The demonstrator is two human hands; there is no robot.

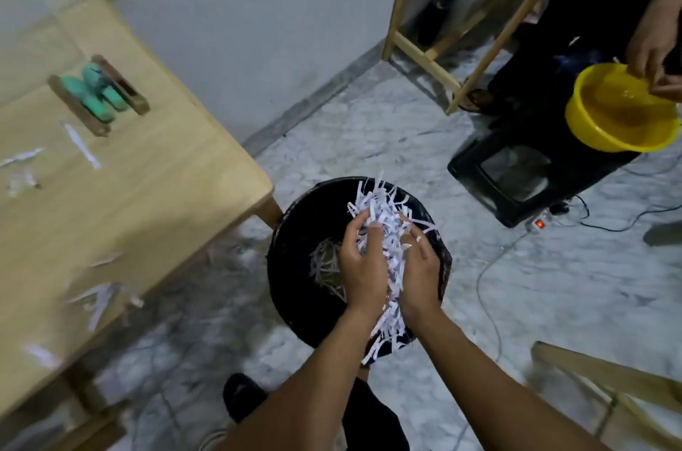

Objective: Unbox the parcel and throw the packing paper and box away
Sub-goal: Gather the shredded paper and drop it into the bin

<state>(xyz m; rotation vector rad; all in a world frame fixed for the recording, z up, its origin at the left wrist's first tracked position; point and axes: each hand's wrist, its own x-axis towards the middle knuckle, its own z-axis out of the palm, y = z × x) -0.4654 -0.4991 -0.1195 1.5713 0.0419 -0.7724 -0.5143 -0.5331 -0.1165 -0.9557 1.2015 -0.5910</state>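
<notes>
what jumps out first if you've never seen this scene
Two hands, left hand and right hand, cup a bundle of shredded paper over a black bin at centre. At upper right a yellow bowl sits on a black stool; loose paper strips litter the wooden table on the left.

Both hands (391,262) cup shredded paper (383,225) over bin (295,288)

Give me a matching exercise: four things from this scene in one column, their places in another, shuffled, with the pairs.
Things:
1. shredded paper
2. black bin
3. yellow bowl
4. green item

Places:
A. on the wooden table
B. on the floor beside the table's corner
C. bunched between the left hand and right hand
D. on a black stool, far right

Pairs: 1-C, 2-B, 3-D, 4-A
</notes>
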